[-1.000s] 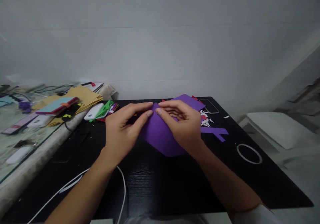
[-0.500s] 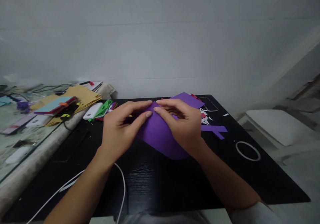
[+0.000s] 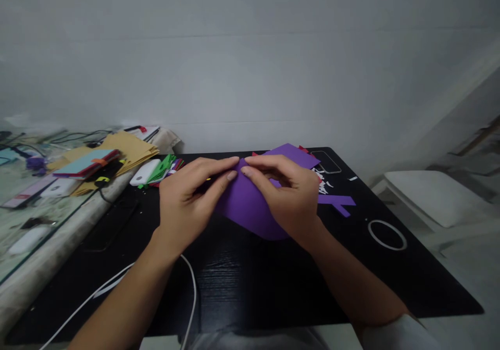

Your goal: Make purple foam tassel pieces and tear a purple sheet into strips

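Left hand (image 3: 191, 196) and right hand (image 3: 289, 194) — thumbs against forefingers — pinch purple paper (image 3: 250, 209) above a black table (image 3: 226, 298).

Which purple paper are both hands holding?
The nearest sheet, pinched near its far corner by the left hand and right hand. The other sheet and forked strip lie outside that pinch.

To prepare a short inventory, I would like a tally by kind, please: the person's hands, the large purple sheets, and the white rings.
Hands (left hand, right hand): 2
Large purple sheets (held sheet, sheet behind): 2
White ring: 1
Total: 5
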A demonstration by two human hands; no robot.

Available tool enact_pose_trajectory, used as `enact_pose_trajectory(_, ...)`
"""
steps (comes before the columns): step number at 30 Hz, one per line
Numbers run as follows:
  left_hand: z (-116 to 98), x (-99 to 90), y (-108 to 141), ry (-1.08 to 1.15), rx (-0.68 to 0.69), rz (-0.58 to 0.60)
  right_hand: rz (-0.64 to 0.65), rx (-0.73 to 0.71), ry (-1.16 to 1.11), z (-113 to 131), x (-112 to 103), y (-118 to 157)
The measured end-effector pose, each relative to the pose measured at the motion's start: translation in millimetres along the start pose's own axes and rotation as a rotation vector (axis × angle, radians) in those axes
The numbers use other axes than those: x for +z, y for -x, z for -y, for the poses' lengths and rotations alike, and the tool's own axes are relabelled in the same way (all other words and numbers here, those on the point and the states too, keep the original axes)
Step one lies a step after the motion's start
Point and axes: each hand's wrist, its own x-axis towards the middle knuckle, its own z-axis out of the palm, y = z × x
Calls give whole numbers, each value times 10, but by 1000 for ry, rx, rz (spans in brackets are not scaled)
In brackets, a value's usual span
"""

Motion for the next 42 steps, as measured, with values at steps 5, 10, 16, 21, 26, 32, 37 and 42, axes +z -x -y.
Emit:
enact_pose_trajectory(5, -2, 9, 15, -8, -3, -22, -43, -64, 47, 7, 14, 6)
enact_pose_trajectory(10, -15, 18, 8, 1, 15, -26, -60, -110, 56, 5, 18, 0)
enact_pose_trajectory(16, -22, 21, 10, 3, 22, -38, -46, -125, 70, 10, 7, -8)
enact_pose_trajectory(21, -20, -2, 11, 12, 19, -22, -51, -153, 77, 25, 2, -12)
enact_pose_trajectory(26, -20, 5, 15, 27, 10, -34, -37, -142, 39, 28, 4, 0)
enact_pose_trajectory(32, -31, 16, 19, 16, -9, -46, -41, -107, 18, 23, 11, 15)
enact_pose_trajectory(37, -50, 12, 22, 1, -16, -45, -60, -123, 81, 61, -1, 8)
enact_pose_trajectory(42, -63, 11, 25, -8, -22, -43, -59, -139, 95, 79, -2, -5)
